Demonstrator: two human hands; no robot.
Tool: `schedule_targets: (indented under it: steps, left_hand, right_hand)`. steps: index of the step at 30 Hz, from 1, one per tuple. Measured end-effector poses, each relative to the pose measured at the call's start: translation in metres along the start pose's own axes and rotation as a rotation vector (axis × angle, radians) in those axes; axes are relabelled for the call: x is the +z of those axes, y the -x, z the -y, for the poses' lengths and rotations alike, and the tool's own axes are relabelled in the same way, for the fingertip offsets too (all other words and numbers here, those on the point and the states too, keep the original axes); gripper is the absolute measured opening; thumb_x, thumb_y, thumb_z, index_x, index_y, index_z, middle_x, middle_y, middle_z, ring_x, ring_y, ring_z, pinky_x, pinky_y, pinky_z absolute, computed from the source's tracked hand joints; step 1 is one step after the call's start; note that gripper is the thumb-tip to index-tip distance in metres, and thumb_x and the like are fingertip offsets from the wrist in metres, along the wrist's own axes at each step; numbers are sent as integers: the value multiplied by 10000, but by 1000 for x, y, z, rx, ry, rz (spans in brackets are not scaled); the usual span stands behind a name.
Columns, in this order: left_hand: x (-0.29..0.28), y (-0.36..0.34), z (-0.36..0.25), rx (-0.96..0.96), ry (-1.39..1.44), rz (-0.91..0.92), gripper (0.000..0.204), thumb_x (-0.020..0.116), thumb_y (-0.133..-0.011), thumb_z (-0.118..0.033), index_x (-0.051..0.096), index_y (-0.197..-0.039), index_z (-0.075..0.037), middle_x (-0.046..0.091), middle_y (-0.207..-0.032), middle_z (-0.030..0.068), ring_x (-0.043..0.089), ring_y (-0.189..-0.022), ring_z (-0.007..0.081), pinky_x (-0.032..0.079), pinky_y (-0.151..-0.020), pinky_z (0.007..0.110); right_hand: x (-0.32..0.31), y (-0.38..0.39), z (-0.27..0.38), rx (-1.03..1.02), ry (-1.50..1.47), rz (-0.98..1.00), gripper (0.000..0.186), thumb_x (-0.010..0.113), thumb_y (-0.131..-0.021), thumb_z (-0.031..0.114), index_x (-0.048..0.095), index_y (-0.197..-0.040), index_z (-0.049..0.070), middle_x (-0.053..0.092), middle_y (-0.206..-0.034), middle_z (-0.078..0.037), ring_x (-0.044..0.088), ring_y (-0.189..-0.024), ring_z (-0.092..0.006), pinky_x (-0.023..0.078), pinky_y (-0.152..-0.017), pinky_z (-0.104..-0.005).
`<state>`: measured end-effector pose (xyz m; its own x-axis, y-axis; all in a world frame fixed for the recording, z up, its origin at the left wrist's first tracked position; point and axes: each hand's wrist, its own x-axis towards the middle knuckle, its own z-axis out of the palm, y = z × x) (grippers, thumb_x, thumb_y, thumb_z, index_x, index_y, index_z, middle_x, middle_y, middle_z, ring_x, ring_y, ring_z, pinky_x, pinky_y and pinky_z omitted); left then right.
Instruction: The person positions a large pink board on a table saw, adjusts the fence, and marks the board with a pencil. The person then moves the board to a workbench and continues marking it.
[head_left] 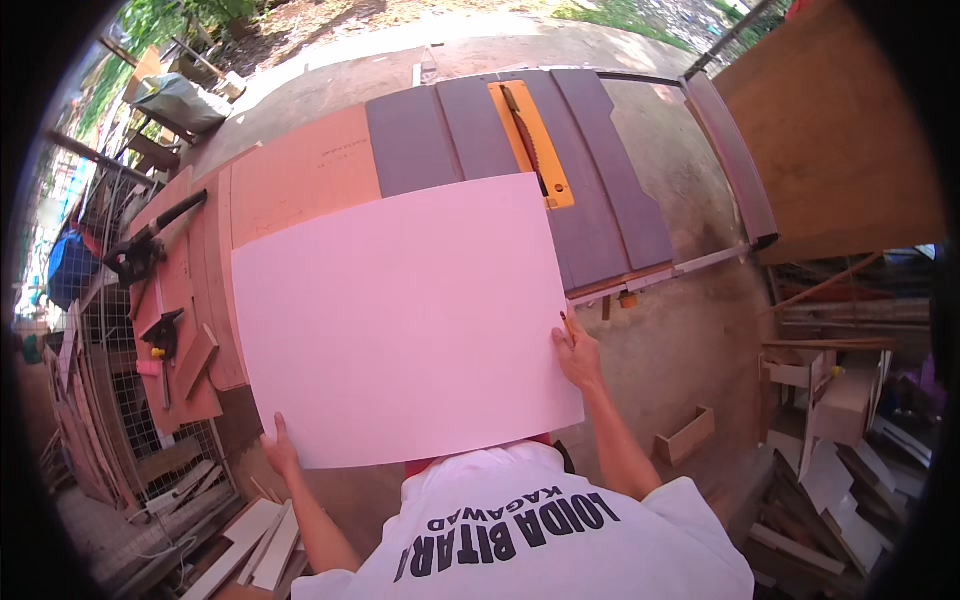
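Note:
A large white board [410,320], shown with a pinkish tint, spans the space in front of me. Its far part overlaps a table saw [610,200] and a wooden work surface [300,170]. My left hand [281,448] grips the near left corner, thumb on top and the other fingers hidden beneath. On the right edge, my right hand [577,358] is closed on the board. A thin pencil-like stick [568,322] pokes out from between that hand's fingers. Beyond the board's far right corner, the saw's yellow insert [535,150] surrounds the blade slot.
A black blower-like tool [140,250] and a wood block [197,362] lie on the left bench. Wood offcuts [255,545] are piled at lower left, with more scraps [840,500] at lower right. An open wooden box [686,436] sits on the floor.

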<state>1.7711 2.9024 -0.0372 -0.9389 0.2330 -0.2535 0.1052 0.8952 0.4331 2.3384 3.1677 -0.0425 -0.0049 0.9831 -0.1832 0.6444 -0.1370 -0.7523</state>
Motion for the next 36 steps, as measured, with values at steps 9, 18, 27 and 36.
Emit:
schedule_targets:
  steps: [9,18,27,36]
  left_hand:
    - [15,-41,-19,21,-31,161,1095,649,-813,-774,509,-1318,188,592,-1335,313,594,-1222,396,451,-1058,440]
    - [10,-27,-9,22,11,260,993,643,-889,-686,440,-1441,114,548,-1415,265,583,-1244,358,461,-1056,423]
    - [12,-6,-1,9,-52,232,880,598,-955,-622,441,-1461,81,536,-1445,234,555,-1285,339,425,-1093,418]
    - [13,3,10,-8,-14,258,869,598,-955,-625,448,-1465,61,553,-1432,223,553,-1288,330,424,-1089,415]
  right_hand:
    - [-4,67,-24,213,-198,-183,431,601,-1002,205,576,-1432,203,666,-968,-280,679,-741,-298,530,-722,-363]
    - [-1,65,-36,178,-164,-269,386,614,-1002,167,623,-1388,160,707,-967,-229,618,-690,-174,521,-665,-326]
    - [-20,67,-38,202,-151,-246,393,612,-997,168,620,-1389,156,672,-869,-226,557,-628,-142,503,-627,-319]
    - [-32,59,-39,172,-164,-224,395,600,-1002,175,610,-1397,163,635,-818,-218,523,-615,-123,473,-600,-301]
